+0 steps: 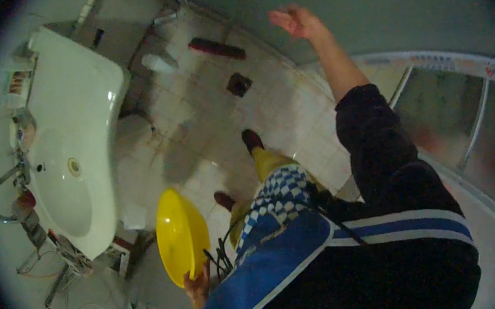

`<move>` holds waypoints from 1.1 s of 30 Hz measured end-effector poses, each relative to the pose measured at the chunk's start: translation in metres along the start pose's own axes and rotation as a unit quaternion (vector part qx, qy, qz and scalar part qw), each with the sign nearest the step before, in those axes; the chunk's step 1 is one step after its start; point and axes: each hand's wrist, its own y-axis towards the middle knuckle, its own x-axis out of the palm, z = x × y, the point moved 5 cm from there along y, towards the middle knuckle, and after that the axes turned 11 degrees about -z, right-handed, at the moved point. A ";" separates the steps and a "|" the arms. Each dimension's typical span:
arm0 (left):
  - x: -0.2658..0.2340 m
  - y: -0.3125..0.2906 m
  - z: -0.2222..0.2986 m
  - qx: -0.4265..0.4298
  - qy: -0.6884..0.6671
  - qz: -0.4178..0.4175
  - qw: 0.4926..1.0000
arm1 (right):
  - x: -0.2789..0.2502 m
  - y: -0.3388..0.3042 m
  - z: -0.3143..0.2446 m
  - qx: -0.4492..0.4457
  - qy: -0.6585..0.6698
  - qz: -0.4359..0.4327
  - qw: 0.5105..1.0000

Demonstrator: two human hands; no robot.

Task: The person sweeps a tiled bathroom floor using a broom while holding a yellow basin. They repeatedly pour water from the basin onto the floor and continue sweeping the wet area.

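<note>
White sink (71,69) stood far left. Next, yellow basin (183,236) was tilted on edge, long axis running up the view from left hand (198,283), which was closed on its near rim. Right hand (297,22), blurred, fingers extended, apparently empty, was well apart.

One yellow basin (179,235), one sink (74,84), two shoes (251,139)

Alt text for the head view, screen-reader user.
A person's left hand holds a yellow basin by its edge, tilted on its side, near a white sink. The right hand is held out, open; below is a tiled floor.
</note>
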 end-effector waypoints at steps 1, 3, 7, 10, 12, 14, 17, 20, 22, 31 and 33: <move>0.002 0.011 0.001 -0.013 -0.012 0.000 1.000 | -0.010 -0.008 0.002 -0.001 -0.027 0.012 1.000; 0.011 0.017 0.004 0.065 0.127 -0.033 0.989 | -0.070 -0.021 0.025 -0.001 -0.048 -0.057 0.997; 0.002 0.040 0.031 0.051 0.124 0.029 0.991 | -0.201 -0.101 0.125 0.137 -0.220 0.155 0.953; -0.017 0.065 0.065 -0.016 0.123 0.039 0.992 | -0.384 -0.203 0.242 0.159 -0.178 0.073 0.968; -0.022 0.089 0.056 -0.032 0.123 0.017 0.992 | -0.431 -0.253 0.310 0.244 -0.198 0.127 0.941; 0.009 0.099 0.014 0.003 0.155 0.017 0.988 | -0.435 -0.289 0.379 0.303 -0.245 0.209 0.897; 0.035 0.132 -0.013 0.046 0.266 0.008 0.963 | -0.433 -0.298 0.460 0.385 -0.072 0.228 0.891; 0.045 0.156 -0.028 0.060 0.345 -0.006 0.937 | -0.434 -0.248 0.500 0.401 -0.142 0.132 0.895; 0.058 0.162 -0.045 0.081 0.375 0.015 0.923 | -0.427 -0.195 0.495 0.380 -0.322 0.146 0.855; 0.065 0.191 -0.071 0.112 0.442 0.100 0.884 | -0.369 -0.007 0.422 0.173 -0.831 0.158 0.504; 0.068 0.196 -0.076 0.110 0.440 0.091 0.886 | -0.381 0.012 0.434 0.142 -0.869 0.123 0.458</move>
